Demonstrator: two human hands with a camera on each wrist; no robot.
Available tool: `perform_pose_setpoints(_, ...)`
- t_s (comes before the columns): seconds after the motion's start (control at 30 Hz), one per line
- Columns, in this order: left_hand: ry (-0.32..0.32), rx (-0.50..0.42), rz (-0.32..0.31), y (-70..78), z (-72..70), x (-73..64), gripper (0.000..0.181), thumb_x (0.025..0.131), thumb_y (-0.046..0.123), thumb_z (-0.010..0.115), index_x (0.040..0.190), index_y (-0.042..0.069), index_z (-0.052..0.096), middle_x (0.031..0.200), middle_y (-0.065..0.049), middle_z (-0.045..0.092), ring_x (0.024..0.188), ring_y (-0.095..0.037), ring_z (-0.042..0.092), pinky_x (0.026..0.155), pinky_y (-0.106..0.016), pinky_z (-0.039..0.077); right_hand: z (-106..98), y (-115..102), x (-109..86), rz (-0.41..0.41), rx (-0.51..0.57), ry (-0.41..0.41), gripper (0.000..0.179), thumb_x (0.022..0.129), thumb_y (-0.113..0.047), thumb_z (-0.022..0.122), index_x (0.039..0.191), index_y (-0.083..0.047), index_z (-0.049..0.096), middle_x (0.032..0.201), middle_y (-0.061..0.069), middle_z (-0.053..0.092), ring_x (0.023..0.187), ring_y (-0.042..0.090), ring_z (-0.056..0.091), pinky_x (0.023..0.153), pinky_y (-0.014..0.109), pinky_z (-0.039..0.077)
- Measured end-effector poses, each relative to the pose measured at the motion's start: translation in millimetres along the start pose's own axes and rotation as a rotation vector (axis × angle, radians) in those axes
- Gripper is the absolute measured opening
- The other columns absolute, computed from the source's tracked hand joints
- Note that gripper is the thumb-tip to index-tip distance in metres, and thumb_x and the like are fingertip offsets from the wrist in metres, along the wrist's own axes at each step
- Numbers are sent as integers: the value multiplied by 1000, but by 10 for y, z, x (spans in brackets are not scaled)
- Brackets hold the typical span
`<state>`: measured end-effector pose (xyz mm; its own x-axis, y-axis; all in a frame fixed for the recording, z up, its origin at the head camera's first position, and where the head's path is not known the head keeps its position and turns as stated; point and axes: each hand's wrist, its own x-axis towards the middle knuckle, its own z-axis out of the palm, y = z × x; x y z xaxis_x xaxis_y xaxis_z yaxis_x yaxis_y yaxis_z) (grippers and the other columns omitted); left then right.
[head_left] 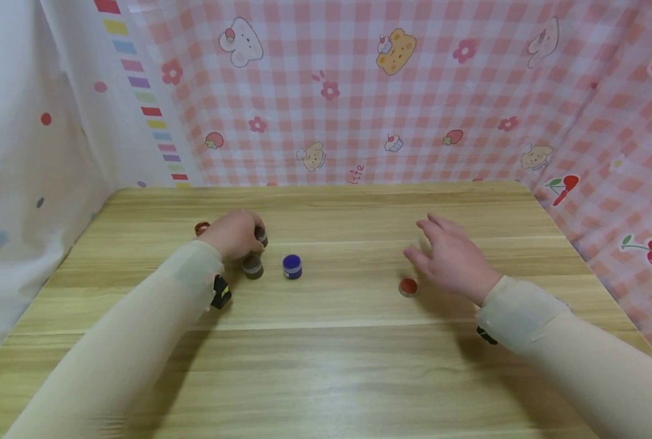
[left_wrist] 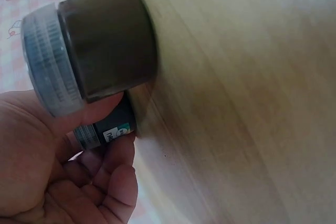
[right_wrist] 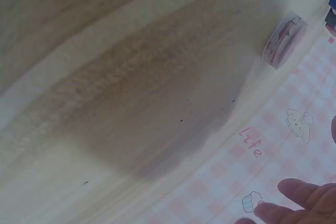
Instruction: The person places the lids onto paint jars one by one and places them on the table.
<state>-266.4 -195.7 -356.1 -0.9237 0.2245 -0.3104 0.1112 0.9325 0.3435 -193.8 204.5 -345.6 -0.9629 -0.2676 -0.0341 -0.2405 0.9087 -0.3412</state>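
My left hand (head_left: 237,235) pinches a small dark paint jar (head_left: 261,235) between thumb and fingers at the left of the table. In the left wrist view this jar shows a white label and a clear ridged lid. Just in front of it stands a brown paint jar (head_left: 253,267) with a clear lid, looming large in the left wrist view. A blue paint jar (head_left: 292,267) is upright to the right of both. My right hand (head_left: 457,259) hovers with fingers spread, holding nothing. Close by its thumb lies a flat red lid (head_left: 408,288), with a clear rim.
Behind my left wrist a red round jar (head_left: 201,228) is partly hidden. The wooden table (head_left: 326,378) ends at a pink checked cloth (head_left: 359,122) at the back, and cloth also hangs on both sides.
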Motion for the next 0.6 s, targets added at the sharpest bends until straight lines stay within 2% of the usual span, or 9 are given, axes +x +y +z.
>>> perform_pose_setpoints(0.13,-5,-1,5,8,-3,-9,19,98,15,73,114,6,70,110,-13,68,95,-26,64,83,-37,54,11,18,22,3,-37,-23,75,107,-45,56,159,6,35,171,32,17,158,53,14,128,65,12)
perform_pose_setpoints(0.4,-4,34,39,-10,-2,3,27,97,18,75,119,3,69,112,-14,69,96,-26,65,87,-40,55,46,37,45,-18,-98,-46,81,107,-49,53,160,7,29,170,36,13,159,53,10,130,61,3)
perform_pose_setpoints(0.5,-1,35,63,-31,-12,4,42,96,22,76,130,0,65,122,-17,69,106,-29,65,96,-46,55,46,26,40,-9,-96,-45,82,107,-50,53,162,6,27,170,35,11,158,55,7,129,62,1)
perform_pose_setpoints(0.6,-1,42,85,-69,-35,-3,62,98,31,72,148,1,54,143,-21,62,127,-35,62,111,-54,48,45,20,37,9,-90,-48,85,107,-52,52,164,4,23,172,34,7,158,57,3,128,65,0)
